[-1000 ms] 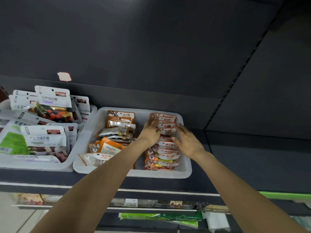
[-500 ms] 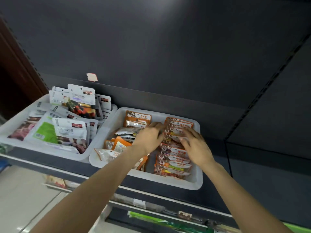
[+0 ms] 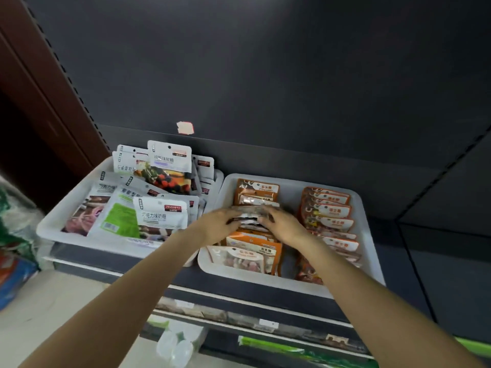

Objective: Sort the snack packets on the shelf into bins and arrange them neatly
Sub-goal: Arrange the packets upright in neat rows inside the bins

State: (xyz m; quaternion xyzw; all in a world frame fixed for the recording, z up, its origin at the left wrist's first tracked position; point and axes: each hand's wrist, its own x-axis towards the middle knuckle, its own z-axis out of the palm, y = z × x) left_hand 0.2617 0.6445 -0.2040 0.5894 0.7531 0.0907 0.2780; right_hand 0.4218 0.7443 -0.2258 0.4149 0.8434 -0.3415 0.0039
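Both hands are reached into the right white bin point(image 3: 368, 235), which stands on the dark shelf point(image 3: 239, 286). The left hand point(image 3: 216, 225) and the right hand point(image 3: 283, 225) are placed at the two ends of a small bundle of silver packets point(image 3: 248, 215) in the left column of this bin. The bundle is seen between the two hands, and the fingers point(image 3: 233, 216) of the left hand are curled on its left end, while the fingers point(image 3: 268, 212) of the right hand are curled on its right end. The picture is blurred at this place, so how firmly the bundle is pressed cannot be told.

Just behind the hands, two orange-brown packets point(image 3: 256, 189) are seen standing in the same column. Just in front of the hands, towards the person, an orange packet point(image 3: 255, 247) is laid over a clear packet point(image 3: 236, 258) at the front wall of the bin. To the right of the right hand, a row of orange packets with white labels point(image 3: 328, 212) is arranged one behind the other, from the back of the bin to the front.

To the left of the left hand, a second white bin point(image 3: 50, 229) is placed just beside the first one. It is filled with bigger white pouches point(image 3: 160, 213), some upright and some lying tilted; one with a green panel point(image 3: 118, 217) is lying near the front. Behind both bins, a small pale sticker point(image 3: 185, 128) is fixed on the dark back panel.
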